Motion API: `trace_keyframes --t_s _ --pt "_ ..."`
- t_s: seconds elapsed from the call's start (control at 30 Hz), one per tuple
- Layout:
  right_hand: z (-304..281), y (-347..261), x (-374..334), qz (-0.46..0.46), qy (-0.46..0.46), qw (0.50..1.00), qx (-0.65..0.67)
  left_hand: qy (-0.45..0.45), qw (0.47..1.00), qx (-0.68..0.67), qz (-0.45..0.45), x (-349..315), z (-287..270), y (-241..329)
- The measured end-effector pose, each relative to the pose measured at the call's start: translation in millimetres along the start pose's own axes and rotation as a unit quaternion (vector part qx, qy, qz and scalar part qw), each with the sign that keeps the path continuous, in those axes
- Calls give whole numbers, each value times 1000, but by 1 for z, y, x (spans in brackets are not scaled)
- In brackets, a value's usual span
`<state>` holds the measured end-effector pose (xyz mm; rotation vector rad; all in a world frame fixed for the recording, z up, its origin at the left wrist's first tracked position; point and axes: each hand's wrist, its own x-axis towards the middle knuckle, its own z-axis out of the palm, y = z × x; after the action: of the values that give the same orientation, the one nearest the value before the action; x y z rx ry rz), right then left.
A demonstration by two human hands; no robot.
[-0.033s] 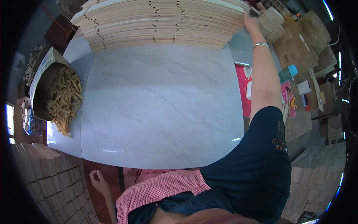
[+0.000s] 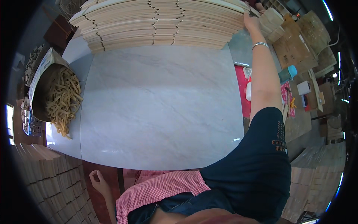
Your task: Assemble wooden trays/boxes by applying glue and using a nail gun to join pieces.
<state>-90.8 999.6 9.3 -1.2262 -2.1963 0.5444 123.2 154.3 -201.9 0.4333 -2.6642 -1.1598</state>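
A tall stack of pale wooden slats (image 2: 130, 28) lies across the far side of the table, with zigzag gaps down its layers. My right arm is stretched far forward, and my right hand (image 2: 252, 23) is at the stack's right end, seemingly touching it. Its fingers are mostly hidden, so I cannot tell whether they grip a slat. Low at the left, below the table's near edge, hangs my left hand (image 2: 98, 180), empty, with fingers loosely bent and apart. In front of me spreads the marbled light-grey tabletop (image 2: 160, 108).
At the left, a tipped sack (image 2: 39, 89) spills tan bands (image 2: 63, 97). Beyond my right arm are a teal-capped bottle (image 2: 287, 74), a red patterned cloth (image 2: 242, 84) and a cardboard box (image 2: 294, 46). Wood piles (image 2: 56, 183) stand low left. Another person's hand (image 2: 260, 7) shows far right.
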Motion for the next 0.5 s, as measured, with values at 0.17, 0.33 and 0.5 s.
trace_keyframes --t_s 0.17,0.33,0.5 --pt "-5 -6 20 -93 66 990 -83 -19 999 18 41 4 15 3" --pt "-24 -37 -6 0 -78 997 14 -52 998 4 38 1 21 3" --pt "-17 -49 1 15 -89 995 -37 -60 997 15 38 -3 21 -1"
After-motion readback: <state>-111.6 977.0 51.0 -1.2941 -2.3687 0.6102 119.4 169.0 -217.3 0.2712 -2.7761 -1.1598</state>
